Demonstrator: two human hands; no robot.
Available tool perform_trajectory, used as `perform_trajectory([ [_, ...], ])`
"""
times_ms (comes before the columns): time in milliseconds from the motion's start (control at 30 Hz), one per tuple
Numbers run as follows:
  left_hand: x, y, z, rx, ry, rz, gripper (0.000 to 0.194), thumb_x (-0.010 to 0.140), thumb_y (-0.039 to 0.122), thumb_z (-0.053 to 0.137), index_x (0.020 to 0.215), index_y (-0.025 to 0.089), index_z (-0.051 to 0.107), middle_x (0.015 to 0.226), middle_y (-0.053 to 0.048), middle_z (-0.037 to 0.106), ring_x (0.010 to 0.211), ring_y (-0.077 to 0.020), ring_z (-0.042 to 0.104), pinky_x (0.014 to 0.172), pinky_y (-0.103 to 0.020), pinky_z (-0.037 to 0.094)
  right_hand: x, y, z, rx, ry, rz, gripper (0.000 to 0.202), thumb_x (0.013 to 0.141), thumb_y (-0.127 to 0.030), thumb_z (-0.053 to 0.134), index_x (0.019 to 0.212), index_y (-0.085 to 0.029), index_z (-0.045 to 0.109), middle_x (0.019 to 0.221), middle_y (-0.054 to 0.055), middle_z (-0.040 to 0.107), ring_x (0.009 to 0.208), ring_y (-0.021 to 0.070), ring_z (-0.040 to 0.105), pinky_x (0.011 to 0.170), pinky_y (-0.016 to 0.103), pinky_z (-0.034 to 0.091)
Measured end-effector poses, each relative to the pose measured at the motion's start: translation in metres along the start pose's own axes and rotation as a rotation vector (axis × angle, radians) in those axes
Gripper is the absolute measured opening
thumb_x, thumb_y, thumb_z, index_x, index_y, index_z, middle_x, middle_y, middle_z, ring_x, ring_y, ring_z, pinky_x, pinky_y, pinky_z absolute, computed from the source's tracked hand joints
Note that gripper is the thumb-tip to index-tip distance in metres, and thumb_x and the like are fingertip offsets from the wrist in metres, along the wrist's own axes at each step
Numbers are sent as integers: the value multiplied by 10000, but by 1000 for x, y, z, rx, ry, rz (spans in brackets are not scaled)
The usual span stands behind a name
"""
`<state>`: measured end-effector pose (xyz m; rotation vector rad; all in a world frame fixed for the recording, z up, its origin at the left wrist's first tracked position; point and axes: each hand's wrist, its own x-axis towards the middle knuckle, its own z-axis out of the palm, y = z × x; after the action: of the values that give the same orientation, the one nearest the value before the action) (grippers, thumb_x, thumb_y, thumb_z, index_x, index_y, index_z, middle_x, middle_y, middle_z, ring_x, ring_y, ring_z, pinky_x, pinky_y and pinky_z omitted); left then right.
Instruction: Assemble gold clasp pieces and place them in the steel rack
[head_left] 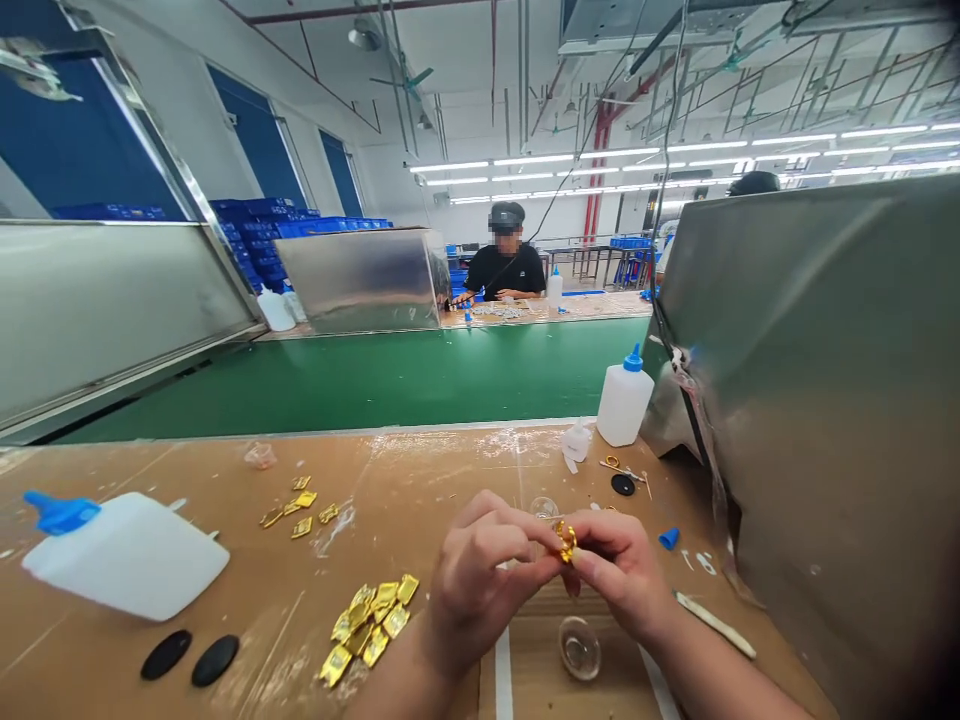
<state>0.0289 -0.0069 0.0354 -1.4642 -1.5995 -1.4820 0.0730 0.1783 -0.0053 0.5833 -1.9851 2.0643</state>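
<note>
Left hand (pixel 480 575) and right hand (pixel 622 570) both pinched tiny gold piece (pixel 568 543); clear dish (pixel 580 650) sat below, gold squares (pixel 371 622) heaped on desk (pixel 427 480), left side.

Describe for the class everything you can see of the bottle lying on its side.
The bottle has a cloudy white, plastic-looking body with rounded corners and a blue spouted cap, fitted on. It rests on the brown table, at the picture's left, spout pointing left. Its contents cannot be made out.
</note>
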Motion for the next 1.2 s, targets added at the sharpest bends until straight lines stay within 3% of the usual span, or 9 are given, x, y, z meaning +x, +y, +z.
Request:
perform_trajectory([
  [1200,0,1,1,-16,-24,-53,344,858,-44,711,950,199,486,1020,5,738,873,-118,666,781,-293,459,0,-2,2,-16,35,-47,321,894,-457,683,839,-144,722,606,34,629,486,121,563,468,211,414],
])
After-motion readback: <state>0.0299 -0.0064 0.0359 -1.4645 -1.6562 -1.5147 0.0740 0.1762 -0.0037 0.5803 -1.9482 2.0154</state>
